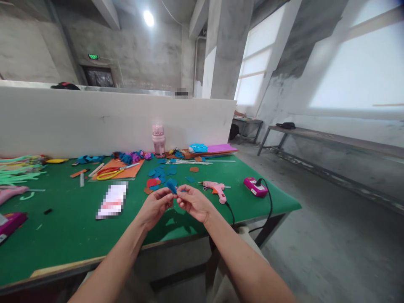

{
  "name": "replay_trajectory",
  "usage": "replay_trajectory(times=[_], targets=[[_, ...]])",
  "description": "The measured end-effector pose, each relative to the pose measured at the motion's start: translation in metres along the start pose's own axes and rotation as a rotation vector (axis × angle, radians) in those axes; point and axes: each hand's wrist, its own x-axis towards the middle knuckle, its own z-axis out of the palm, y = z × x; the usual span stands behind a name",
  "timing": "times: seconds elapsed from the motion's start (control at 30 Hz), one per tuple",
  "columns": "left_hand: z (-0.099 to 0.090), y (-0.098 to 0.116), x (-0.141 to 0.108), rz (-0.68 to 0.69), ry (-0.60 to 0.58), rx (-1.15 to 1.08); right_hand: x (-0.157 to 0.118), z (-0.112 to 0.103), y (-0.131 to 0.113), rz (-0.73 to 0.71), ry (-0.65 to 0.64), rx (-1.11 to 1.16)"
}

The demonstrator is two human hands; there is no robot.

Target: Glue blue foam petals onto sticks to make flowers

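Observation:
Both hands meet above the front part of the green table [78,235]. A small blue piece, which looks like felt or crepe paper [171,185], is pinched between them. My left hand [158,205] grips its left side with thumb and forefinger. From the right, my right hand [193,202] pinches its other edge, fingers curled. Just behind the hands lie several loose blue cut pieces [158,171], with a red piece [152,182] and brown pieces [147,190] beside them. A pink glue gun [216,189] rests right of my right hand.
A magenta power box [255,187] with a black cord sits at the right. Scissors [110,172] lie on an orange sheet [134,169]. Further left are a whitish paper [112,201] and green strips [19,176]. A pink bottle [158,139] stands by the white partition [120,122].

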Motion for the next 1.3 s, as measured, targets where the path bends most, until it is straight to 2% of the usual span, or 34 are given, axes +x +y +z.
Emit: replay_trajectory(times=[0.23,0.37,0.53,0.87,1.1,1.3], targets=[[0.001,0.0,0.001,-0.013,0.036,-0.026,-0.001,0.001,0.003,0.02,0.013,-0.019],[0.0,0.001,0.002,-0.038,0.069,-0.154,-0.002,-0.001,0.002,0.065,-0.064,-0.071],[-0.002,0.001,0.003,-0.089,0.037,-0.205,-0.004,-0.001,0.002,0.106,-0.126,-0.247],[0.002,0.001,0.0,-0.108,-0.031,-0.11,-0.003,0.001,0.008,0.035,-0.106,-0.291],[0.004,0.002,-0.001,-0.07,0.08,-0.083,0.002,0.004,0.018,-0.034,-0.091,-0.28],[0.003,0.002,0.0,-0.031,0.097,-0.076,0.003,0.01,0.021,-0.076,-0.072,-0.275]])
